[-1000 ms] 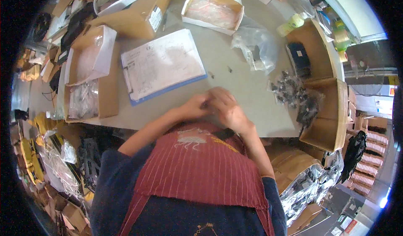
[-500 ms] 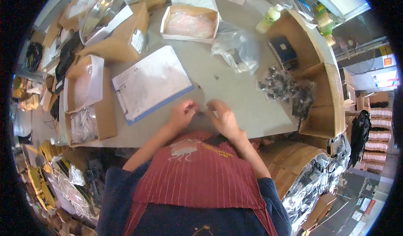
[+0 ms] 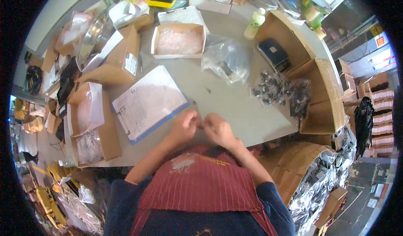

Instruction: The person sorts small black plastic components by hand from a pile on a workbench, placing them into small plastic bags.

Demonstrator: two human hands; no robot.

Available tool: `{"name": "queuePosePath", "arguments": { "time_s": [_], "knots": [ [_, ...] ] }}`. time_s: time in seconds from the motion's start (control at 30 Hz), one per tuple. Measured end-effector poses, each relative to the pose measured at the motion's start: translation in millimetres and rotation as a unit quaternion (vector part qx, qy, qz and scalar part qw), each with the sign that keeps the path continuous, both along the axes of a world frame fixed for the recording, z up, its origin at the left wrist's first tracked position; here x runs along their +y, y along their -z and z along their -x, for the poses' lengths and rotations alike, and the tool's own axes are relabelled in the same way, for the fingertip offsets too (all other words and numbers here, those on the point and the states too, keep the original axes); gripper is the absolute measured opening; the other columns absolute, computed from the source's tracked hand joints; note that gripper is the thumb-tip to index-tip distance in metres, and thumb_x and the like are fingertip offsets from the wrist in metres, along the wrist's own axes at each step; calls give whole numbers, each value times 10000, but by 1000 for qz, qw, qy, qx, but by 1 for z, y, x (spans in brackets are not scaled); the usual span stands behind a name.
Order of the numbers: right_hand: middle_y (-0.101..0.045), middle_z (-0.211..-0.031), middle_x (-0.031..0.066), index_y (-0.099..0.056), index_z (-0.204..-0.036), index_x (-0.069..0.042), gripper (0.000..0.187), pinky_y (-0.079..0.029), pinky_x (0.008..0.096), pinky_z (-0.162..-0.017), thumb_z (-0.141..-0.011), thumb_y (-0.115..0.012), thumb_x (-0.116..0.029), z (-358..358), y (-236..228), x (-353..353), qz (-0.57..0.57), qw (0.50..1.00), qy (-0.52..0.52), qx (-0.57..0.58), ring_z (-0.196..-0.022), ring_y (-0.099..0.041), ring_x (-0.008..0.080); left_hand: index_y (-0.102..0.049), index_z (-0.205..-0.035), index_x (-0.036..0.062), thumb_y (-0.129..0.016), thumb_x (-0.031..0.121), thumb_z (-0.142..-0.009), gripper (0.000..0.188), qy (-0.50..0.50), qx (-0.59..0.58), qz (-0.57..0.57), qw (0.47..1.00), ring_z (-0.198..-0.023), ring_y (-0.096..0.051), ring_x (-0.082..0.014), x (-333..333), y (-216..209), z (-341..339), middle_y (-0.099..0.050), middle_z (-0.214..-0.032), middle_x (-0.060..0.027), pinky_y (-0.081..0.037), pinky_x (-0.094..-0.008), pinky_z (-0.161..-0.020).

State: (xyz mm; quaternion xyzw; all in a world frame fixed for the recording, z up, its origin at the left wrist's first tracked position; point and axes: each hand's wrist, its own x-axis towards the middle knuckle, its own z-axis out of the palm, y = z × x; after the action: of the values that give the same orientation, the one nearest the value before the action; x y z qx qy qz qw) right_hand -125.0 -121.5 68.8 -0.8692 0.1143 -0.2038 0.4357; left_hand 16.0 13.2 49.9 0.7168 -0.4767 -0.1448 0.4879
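Close together at the table's near edge, my left hand (image 3: 185,126) and my right hand (image 3: 219,130) have their fingers curled inward and their tips nearly meeting. Something small and dark seems to sit between them, too small and hidden to name. Beyond the left hand lies a clipboard (image 3: 147,97) with printed sheets and a blue edge. Two tiny dark pieces rest on the grey table (image 3: 235,118) just past my fingers. Over to the right is a heap of small black parts (image 3: 272,87), next to a clear bag of black parts (image 3: 300,97).
An open cardboard box (image 3: 321,93) borders the table's right side, with a black box (image 3: 273,55) and a pale green bottle (image 3: 255,23) near it. Farther back are a crumpled clear bag (image 3: 228,59) and a white carton (image 3: 178,41). Boxes holding plastic bags (image 3: 89,147) line the left.
My right hand's fingers have curled in more and the hands have drawn closer together. The whole view has shifted and turned slightly, while the table's items appear to stay in place.
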Motion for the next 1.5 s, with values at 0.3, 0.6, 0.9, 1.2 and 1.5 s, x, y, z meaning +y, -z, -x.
{"name": "queuePosePath", "arguments": {
  "time_s": [0.3,0.6,0.9,1.2,1.5],
  "knots": [
    [-648,-822,117,-626,-932,-1,133,-504,341,-670,-890,-661,-122,8,-9,-51,-109,986,120,30,-728,-626,219,-632,-988,20,-665,57,-900,101,26,-6,-49,998,-849,-664,-234,-70,9,-35,-684,-921,-99,-513,-322,-766],
    [-677,-1003,81,-649,-1113,35,306,-497,278,-771,-992,-600,-242,4,4,-175,-275,898,338,-57,-847,-621,164,-582,-1184,27,-570,138,-996,219,-18,-62,27,998,-1126,-624,-242,-198,-46,-138,-646,-1214,-137,-496,-345,-945],
    [-470,-1449,301,-439,-1403,118,863,-308,409,-1156,-920,-586,-583,-83,21,-255,-262,891,368,42,-1425,-381,369,-491,-1305,-158,-590,445,-933,716,40,-82,-351,932,-1275,-503,-462,-334,-62,-161,-463,-1376,-387,-415,-433,-1072],
    [-697,-983,196,-640,-1157,100,839,-504,343,-658,-868,-583,-686,-78,56,-265,-326,879,318,143,-761,-645,266,-491,-1384,-93,-613,800,-760,1096,-35,0,-390,920,-1311,-514,-358,-318,-33,-172,-511,-1412,-283,-414,-409,-1077],
    [-699,-761,194,-701,-872,102,865,-556,434,-667,-846,-548,-749,-93,47,-286,-331,887,318,45,-631,-697,340,-611,-1283,10,-757,433,-840,630,-34,495,-187,848,-1160,-593,-287,-299,-27,-152,-623,-1270,-155,-468,-415,-1010]
  ]
}}
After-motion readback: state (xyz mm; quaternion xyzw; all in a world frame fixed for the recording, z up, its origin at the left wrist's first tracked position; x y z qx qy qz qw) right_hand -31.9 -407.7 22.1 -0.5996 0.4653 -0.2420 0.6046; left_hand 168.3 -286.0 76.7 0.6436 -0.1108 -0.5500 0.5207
